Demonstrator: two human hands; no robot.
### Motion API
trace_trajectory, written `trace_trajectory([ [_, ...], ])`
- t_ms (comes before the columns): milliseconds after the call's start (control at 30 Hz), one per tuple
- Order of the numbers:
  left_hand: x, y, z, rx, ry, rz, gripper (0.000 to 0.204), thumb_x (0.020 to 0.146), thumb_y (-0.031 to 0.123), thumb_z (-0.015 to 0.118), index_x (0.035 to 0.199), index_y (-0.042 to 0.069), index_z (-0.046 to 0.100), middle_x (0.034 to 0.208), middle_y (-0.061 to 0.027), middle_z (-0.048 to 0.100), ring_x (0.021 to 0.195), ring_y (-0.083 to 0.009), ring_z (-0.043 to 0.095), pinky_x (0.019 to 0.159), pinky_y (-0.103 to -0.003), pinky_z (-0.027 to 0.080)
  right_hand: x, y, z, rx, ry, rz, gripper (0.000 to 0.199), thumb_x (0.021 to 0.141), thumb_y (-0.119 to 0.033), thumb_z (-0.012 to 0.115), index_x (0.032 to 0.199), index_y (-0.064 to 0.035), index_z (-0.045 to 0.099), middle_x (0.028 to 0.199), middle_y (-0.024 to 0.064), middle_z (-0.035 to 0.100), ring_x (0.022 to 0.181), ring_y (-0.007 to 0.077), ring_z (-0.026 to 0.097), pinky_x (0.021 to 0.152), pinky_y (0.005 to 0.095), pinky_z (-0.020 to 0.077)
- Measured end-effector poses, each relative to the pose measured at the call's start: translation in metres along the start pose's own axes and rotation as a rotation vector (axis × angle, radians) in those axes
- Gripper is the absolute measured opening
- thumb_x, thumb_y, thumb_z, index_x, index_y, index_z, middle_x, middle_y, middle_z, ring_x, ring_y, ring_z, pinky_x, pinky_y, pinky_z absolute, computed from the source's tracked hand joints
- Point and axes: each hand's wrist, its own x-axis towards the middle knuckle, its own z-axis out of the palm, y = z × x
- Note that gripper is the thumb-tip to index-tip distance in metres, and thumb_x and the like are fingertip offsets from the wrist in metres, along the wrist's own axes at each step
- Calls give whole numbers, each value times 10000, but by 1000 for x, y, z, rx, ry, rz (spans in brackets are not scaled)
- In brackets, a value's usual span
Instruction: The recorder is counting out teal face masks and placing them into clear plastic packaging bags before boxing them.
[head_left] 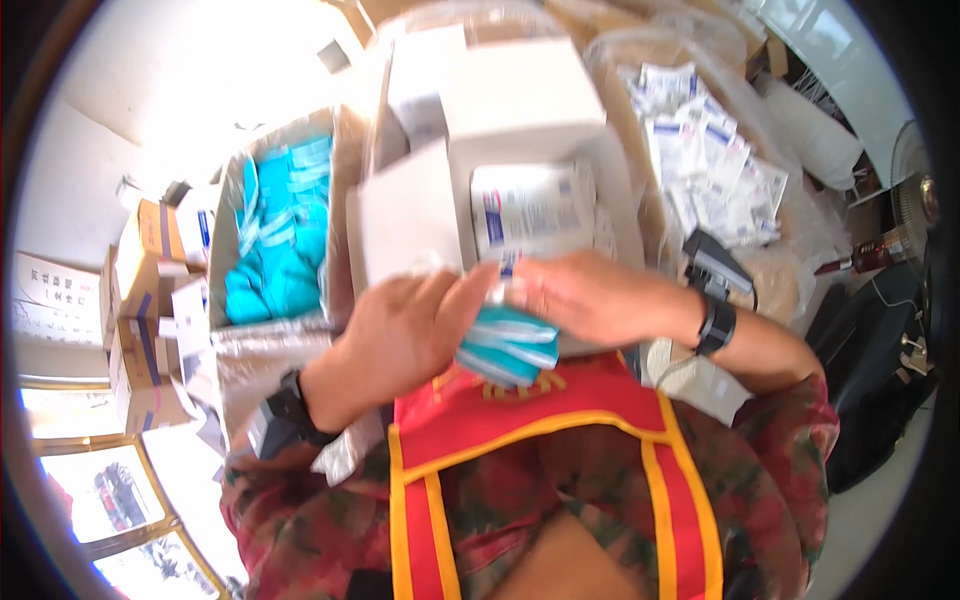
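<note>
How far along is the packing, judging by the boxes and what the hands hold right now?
Done: the open white box already holds a white packet. In hand: the left hand and right hand together grip a stack of teal packets just below that box. Left: many teal packets in the lined carton and a heap of white sachets on the right remain loose.

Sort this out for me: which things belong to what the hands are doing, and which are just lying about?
In hand:
left hand
right hand
teal packet bundle held between both
white open box just above

Lying about:
box of teal packets
bag of white sachets
stacked cartons
fan
</note>
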Motion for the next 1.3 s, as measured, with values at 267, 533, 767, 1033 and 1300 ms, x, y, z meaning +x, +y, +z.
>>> trace_trajectory([
  [267,-15,-25,-26,-89,26,16,442,647,212,731,1040,70,589,801,-55,585,667,-221,641,581,-322,514,-40,-27,-44,-98,-127,-10,226,978,-267,485,922,-48,500,721,195,564,680,398,590,585,471,440],
  [533,-37,-35,-43,42,64,-22,399,587,118,702,976,84,618,753,-41,575,657,-244,636,596,-329,515,-107,-45,-64,-76,-192,109,163,963,-241,527,974,-78,523,806,153,581,751,365,601,630,426,466],
  [767,-55,-52,-47,174,255,-135,538,544,122,723,1074,70,645,874,-97,592,718,-291,625,626,-395,505,-137,-16,-101,737,432,373,211,996,-231,498,881,-54,512,689,-30,471,537,45,421,466,209,341],
  [1033,-5,-24,-31,104,351,291,473,594,183,728,1062,186,656,938,-88,559,613,-172,570,509,-297,443,-65,25,-36,1342,471,8,289,1011,-256,444,836,-36,511,661,14,462,466,44,355,399,165,313],
  [1300,-1,-7,-21,16,350,398,454,572,175,759,1017,202,674,976,-104,576,557,-157,530,476,-286,408,-22,20,-39,1157,273,28,245,985,-261,528,981,-29,607,711,-17,528,563,9,415,468,159,340],
])
